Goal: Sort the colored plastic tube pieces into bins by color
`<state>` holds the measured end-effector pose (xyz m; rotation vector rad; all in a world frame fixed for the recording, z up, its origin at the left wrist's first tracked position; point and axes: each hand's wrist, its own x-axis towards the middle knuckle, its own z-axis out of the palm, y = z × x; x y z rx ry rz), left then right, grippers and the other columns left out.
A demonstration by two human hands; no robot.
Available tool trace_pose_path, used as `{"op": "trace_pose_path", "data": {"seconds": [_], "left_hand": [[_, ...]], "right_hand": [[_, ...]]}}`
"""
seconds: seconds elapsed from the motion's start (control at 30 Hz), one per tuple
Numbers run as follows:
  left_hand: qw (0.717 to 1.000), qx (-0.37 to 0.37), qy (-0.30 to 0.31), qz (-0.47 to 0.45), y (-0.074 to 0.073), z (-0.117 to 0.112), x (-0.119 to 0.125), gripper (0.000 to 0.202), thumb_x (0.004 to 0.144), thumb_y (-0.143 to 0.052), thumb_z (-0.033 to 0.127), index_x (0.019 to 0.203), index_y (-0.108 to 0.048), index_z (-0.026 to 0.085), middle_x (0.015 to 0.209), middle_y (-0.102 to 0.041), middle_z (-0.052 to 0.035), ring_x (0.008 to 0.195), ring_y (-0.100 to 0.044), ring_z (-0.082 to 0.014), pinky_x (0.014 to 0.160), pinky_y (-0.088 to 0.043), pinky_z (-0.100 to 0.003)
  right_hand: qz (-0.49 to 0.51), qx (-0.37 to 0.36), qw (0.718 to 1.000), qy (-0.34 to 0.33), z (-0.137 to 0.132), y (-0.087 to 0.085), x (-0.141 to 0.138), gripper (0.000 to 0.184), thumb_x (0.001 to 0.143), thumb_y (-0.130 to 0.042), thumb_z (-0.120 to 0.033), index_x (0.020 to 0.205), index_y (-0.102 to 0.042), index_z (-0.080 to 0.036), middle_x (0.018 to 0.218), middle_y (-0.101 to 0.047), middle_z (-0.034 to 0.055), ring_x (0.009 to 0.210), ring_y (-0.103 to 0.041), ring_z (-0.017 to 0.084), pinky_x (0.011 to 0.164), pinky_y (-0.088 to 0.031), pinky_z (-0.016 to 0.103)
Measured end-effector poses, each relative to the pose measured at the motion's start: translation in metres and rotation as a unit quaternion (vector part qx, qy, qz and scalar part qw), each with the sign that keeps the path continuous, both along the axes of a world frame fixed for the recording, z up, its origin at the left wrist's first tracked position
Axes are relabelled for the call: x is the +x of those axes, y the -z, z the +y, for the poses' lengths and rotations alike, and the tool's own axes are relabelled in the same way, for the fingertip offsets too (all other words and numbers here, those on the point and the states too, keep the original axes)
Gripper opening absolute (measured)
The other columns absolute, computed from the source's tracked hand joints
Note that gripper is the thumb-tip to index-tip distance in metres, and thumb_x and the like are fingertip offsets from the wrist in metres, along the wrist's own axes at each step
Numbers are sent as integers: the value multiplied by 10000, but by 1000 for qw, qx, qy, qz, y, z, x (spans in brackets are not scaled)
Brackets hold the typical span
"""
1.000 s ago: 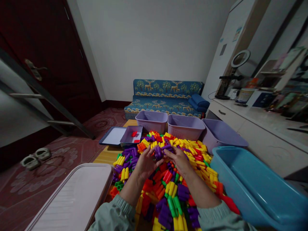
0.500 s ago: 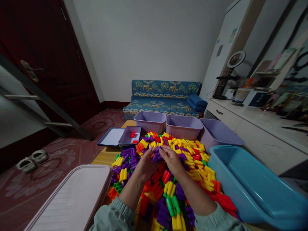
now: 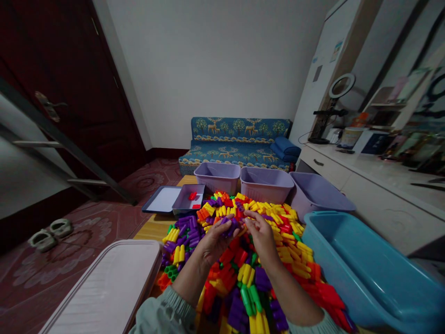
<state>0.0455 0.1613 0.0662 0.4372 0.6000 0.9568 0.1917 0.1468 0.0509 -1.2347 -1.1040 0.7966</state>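
My left hand (image 3: 213,243) is closed around purple plastic building blocks (image 3: 230,227), which it holds above the pile. How many pieces are joined there is hard to make out. Just to the right is my right hand (image 3: 259,234), its thumb and fingers apart and its fingertips close to the purple blocks. I see nothing clearly held in it. Beneath both hands spreads a heap of loose blocks, with purple blocks (image 3: 189,229) mostly on the left, yellow blocks (image 3: 278,213) on the right, and red, green and orange ones mixed in.
Purple bins (image 3: 217,172) line the far side of the wooden table (image 3: 148,227). A small tray (image 3: 187,202) holds a few red blocks, beside a dark-rimmed lid (image 3: 162,199). A blue tub (image 3: 368,264) stands right; a pale lid (image 3: 107,283) lies left.
My right hand has drawn away to the right from the purple blocks, its fingers spreading. My left hand keeps hold of the blocks. The view has shifted slightly.
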Motion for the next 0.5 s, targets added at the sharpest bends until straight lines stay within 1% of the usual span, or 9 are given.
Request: {"op": "trace_pose_path", "data": {"seconds": [0.1, 0.17, 0.2, 0.27, 0.33, 0.4, 0.47, 0.5], "left_hand": [[999, -30, 24, 18, -11, 7, -3, 232, 886, -519, 180, 1096, -583, 105, 923, -682, -117, 853, -691, -177, 538, -537, -132], [998, -38, 21, 36, -20, 20, -4, 204, 896, -514, 226, 1035, -596, 102, 894, -677, -121, 833, -690, -184, 476, -510, -124], [998, -38, 9, 46, -25, 30, -3, 186, 890, -526, 234, 994, -603, 101, 875, -675, -118, 815, -688, -184, 463, -503, -128], [998, -18, -29, 56, -36, 57, -1, 137, 872, -555, 213, 928, -612, 101, 839, -668, -103, 779, -676, -170, 490, -515, -149], [993, 11, -105, 60, -47, 88, 2, 84, 838, -599, 163, 902, -614, 111, 777, -655, -68, 717, -650, -148, 574, -554, -208], [977, 53, -193, 69, -58, 120, 5, 118, 823, -619, 142, 940, -610, 125, 751, -643, -42, 701, -620, -138, 659, -571, -275], [971, 76, -215, 70, -67, 148, 8, 156, 855, -586, 168, 1010, -601, 155, 813, -647, -33, 767, -610, -137, 729, -563, -304], [968, 91, -221, 69, -71, 159, 9, 185, 874, -566, 203, 1053, -591, 163, 894, -649, -42, 826, -609, -147, 766, -554, -328]], "right_hand": [[35, -15, 999, 21, -12, 2, 8, 391, 750, -613, -496, 976, -651, -179, 1028, -681, 109, 911, -639, 260, 693, -526, 340], [52, -28, 998, 23, -21, 4, 11, 394, 735, -625, -509, 955, -653, -184, 1019, -678, 110, 898, -637, 266, 617, -522, 319], [59, -34, 997, 21, -25, 5, 12, 397, 732, -626, -517, 952, -653, -187, 1013, -678, 110, 888, -638, 266, 590, -517, 311], [68, -42, 997, 11, -33, 6, 13, 403, 730, -629, -529, 947, -656, -191, 965, -684, 105, 866, -644, 263, 583, -515, 307], [71, -48, 996, 2, -39, 5, 14, 413, 730, -629, -543, 945, -660, -192, 886, -690, 98, 842, -650, 262, 598, -514, 311], [69, -54, 996, 3, -44, 2, 14, 427, 729, -626, -556, 946, -664, -191, 839, -688, 97, 829, -651, 264, 612, -511, 316], [61, -56, 997, 7, -49, 0, 13, 439, 728, -616, -572, 944, -665, -193, 858, -688, 103, 818, -649, 261, 613, -504, 317], [56, -57, 997, 7, -52, -1, 14, 444, 729, -609, -581, 944, -665, -196, 870, -688, 105, 808, -647, 257, 610, -501, 316]]}}
